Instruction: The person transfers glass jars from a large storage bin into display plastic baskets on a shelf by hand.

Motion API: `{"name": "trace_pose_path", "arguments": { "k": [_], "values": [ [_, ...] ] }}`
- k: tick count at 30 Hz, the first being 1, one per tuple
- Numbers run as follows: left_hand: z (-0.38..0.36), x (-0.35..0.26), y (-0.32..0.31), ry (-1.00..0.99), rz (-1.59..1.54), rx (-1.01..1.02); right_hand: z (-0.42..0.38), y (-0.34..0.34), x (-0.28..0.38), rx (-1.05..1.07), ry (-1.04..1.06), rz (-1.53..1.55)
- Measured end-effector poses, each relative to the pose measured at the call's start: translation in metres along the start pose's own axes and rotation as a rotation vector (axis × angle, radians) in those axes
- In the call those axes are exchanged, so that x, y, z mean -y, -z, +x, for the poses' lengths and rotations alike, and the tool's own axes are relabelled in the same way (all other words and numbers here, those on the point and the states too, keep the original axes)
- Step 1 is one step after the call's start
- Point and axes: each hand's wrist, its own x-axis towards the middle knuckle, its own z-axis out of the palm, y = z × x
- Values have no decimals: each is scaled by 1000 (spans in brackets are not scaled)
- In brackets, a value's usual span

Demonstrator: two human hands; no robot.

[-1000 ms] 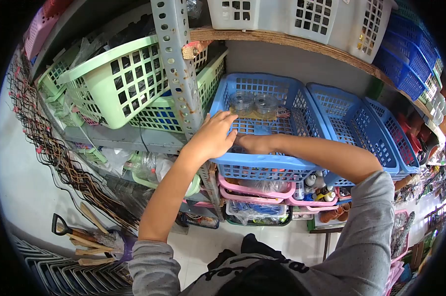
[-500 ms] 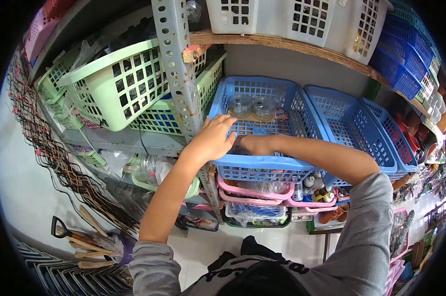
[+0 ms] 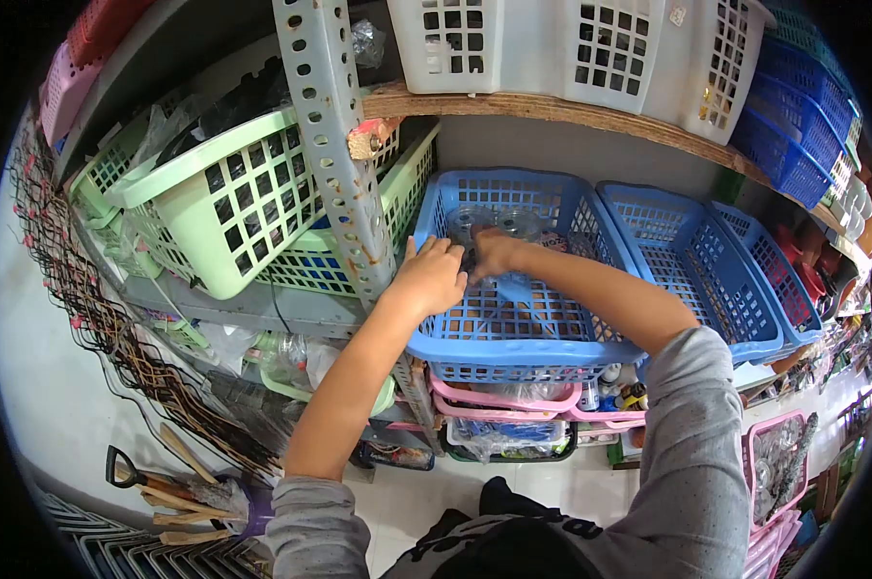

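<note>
A blue plastic basket (image 3: 523,349) sits on the shelf in front of me. My left hand (image 3: 430,278) rests over its left rim, fingers stretched out and holding nothing. Inside the basket, my right hand (image 3: 494,254) reaches to the left side with its fingers bent down around a clear plastic piece, mostly hidden by the hand. Just behind it stand two round clear plastic containers, a left one (image 3: 469,220) and a right one (image 3: 521,225). A flat light-blue piece (image 3: 515,288) lies on the basket floor near my right wrist.
More blue baskets (image 3: 692,236) stand to the right. A perforated metal post (image 3: 328,145) rises close to my left hand, with a green basket (image 3: 233,207) beyond it. White baskets (image 3: 605,48) sit on the wooden-edged shelf above, and pink baskets (image 3: 503,400) below.
My right hand has moved from the basket's front toward the back, close to the round containers, with the clear piece. My left hand stays on the rim. The view has shifted slightly.
</note>
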Motion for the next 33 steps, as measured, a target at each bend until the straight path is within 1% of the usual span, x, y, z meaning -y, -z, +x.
{"name": "trace_pose_path", "arguments": {
  "k": [1, 2, 4, 5, 7, 8, 10, 11, 13, 14, 16, 20, 22, 25, 28, 29, 31, 32, 33],
  "values": [
    [1, 1, -2, 3, 37, -16, 2, -6, -3, -141, -16, 0],
    [1, 2, -4, 2, 36, -14, 4, -10, -8, -139, -18, 1],
    [1, 3, -5, -15, 10, -48, 3, -11, -11, -68, 47, 20],
    [0, 4, -5, -16, 9, -46, 2, -13, -12, -66, 46, 21],
    [0, 2, -4, -20, 17, -42, -5, -11, -11, 38, 60, 30],
    [0, 2, -5, -23, 16, -40, -8, -10, -10, 39, 57, 31],
    [-1, 3, -6, -32, 0, -79, -13, -8, -3, 27, 39, -61],
    [-1, 4, -7, -34, -1, -76, -18, -7, -1, 28, 36, -59],
    [-1, 5, -9, -33, -7, -106, -33, -1, 9, 26, 86, -168],
    [-2, 5, -10, -34, -8, -102, -32, -9, 6, 28, 84, -165],
    [-3, 3, -5, -32, -6, -97, -25, -28, -6, -115, 201, -313],
    [-1, 6, -10, -42, 4, -118, -21, -32, -9, -145, 234, -381],
    [0, 6, -10, -44, -5, -123, -26, -20, -1, -15, 178, -365],
    [-1, 5, -7, -36, -6, -103, -45, 0, 5, 36, 195, -339],
    [-2, 2, 0, -28, 2, -62, -71, 26, 13, 102, 144, -303],
    [-1, 1, 1, -37, -5, -64, -82, 33, 16, 105, 133, -307],
    [0, 0, 3, -9, -12, -48, -104, 42, 17, -10, 151, -256],
    [-1, 1, 3, -19, -40, -67, -115, 44, 16, -5, 141, -257],
    [0, 3, 2, -29, -45, -64, -126, 46, 15, -90, 166, -223]
  ]
}}
